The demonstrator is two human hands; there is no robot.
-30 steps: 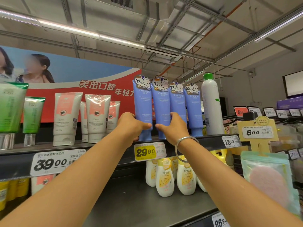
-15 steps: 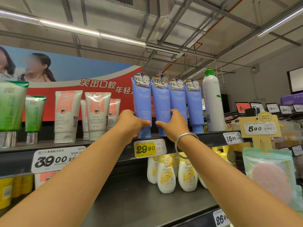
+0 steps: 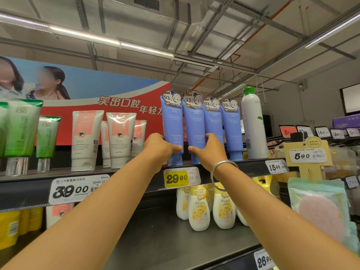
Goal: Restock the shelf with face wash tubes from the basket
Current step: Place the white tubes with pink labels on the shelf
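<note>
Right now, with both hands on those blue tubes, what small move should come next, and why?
Probably let go and lower both hands. The left hand grips the leftmost blue tube, the right hand the second blue tube; both tubes already stand upright, caps down, on the top shelf, level with the row.

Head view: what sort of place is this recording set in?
Most likely a supermarket or drugstore personal-care aisle. Metal shelves carry price tags such as the yellow 29.90 label, rows of blue face wash tubes stand facing out, and a toothpaste-style advertising banner hangs behind.

Bright, even light from ceiling strip lamps (image 3: 83, 35); wide-angle bend at edges, slight blur w/ faces.
</note>
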